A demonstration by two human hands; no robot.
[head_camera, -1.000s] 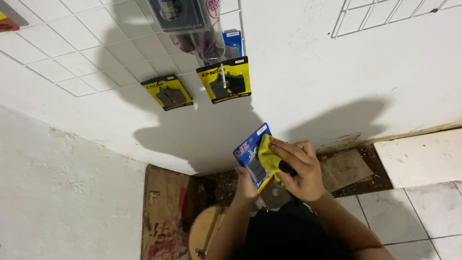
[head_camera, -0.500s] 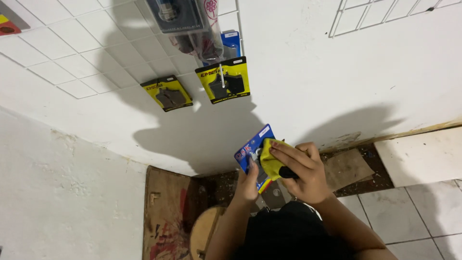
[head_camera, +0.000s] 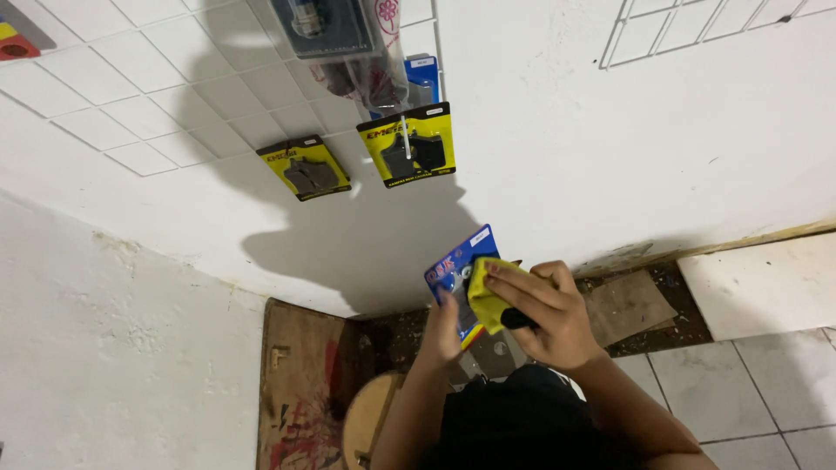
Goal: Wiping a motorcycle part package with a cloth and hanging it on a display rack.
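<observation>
My left hand (head_camera: 446,329) grips a blue carded blister pack (head_camera: 459,265) by its lower edge, holding it upright in front of the white wall. My right hand (head_camera: 544,312) presses a folded yellow cloth (head_camera: 488,300) against the front of that pack, fingers closed over the cloth. The cloth and my right hand hide most of the pack's face.
Two yellow carded packs (head_camera: 304,167) (head_camera: 407,144) hang on a white wire grid (head_camera: 218,87) on the wall above, with more hanging packs (head_camera: 348,39) higher up. A second grid (head_camera: 697,26) sits top right. Below lie a wooden board (head_camera: 300,383), a round wooden piece (head_camera: 370,422), cardboard (head_camera: 631,305) and floor tiles (head_camera: 766,287).
My right hand and the yellow cloth have shifted slightly across the blue pack. The pack stays in my left hand at about the same place.
</observation>
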